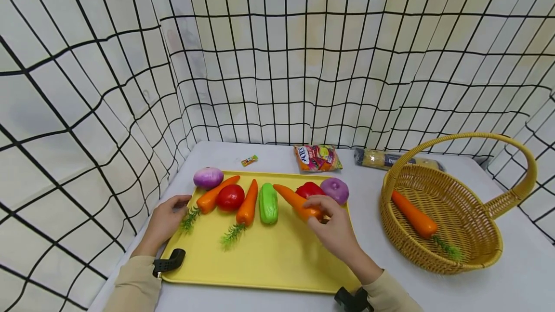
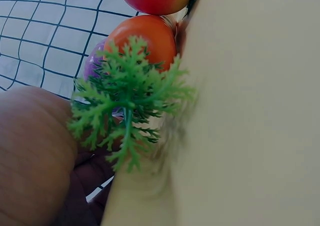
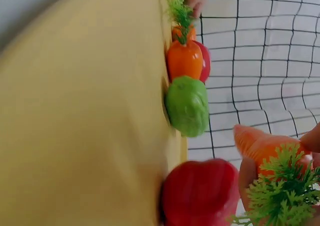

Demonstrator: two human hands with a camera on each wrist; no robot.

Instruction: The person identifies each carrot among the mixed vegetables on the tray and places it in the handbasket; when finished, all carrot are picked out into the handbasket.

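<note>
My right hand holds an orange carrot by its thick end, the narrow tip pointing up and left, over the right part of the yellow tray. Its green top shows in the right wrist view. Close by are a red bell pepper and a purple onion. At the tray's left edge, my left hand rests with loosely bent fingers beside the leaves of another carrot. A tomato, a third carrot and a green cucumber lie between the hands.
A wicker basket with a tall handle stands at the right, with a carrot inside. Behind the tray lie a small wrapped candy, a colourful snack bag and a pasta packet. An eggplant sits at the tray's back left.
</note>
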